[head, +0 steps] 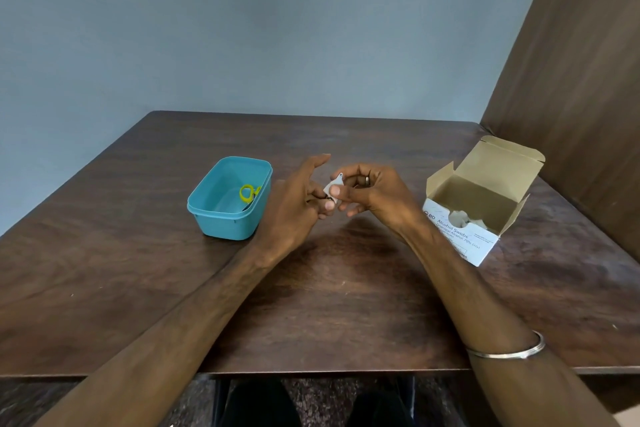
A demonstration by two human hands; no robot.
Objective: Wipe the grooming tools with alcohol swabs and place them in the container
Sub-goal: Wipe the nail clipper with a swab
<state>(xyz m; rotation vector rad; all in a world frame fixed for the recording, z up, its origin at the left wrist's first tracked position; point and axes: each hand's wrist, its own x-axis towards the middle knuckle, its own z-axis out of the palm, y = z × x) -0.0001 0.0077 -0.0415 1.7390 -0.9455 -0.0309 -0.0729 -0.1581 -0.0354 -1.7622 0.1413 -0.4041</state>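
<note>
Above table (pixel 346 305), hands pinching swab (pixel 331 186)

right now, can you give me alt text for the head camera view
Over a dark wooden table, a person's left hand and right hand work a small white alcohol swab around a small tool that is mostly hidden. A teal container at left holds a yellow-handled tool; an open alcohol swab box sits at right.

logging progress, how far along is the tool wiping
Done: yellow-handled scissors lie in the teal plastic container. In hand: both hands, left hand and right hand, work a small white swab over a tiny tool, mostly hidden. Left: placing it in the container.
</note>
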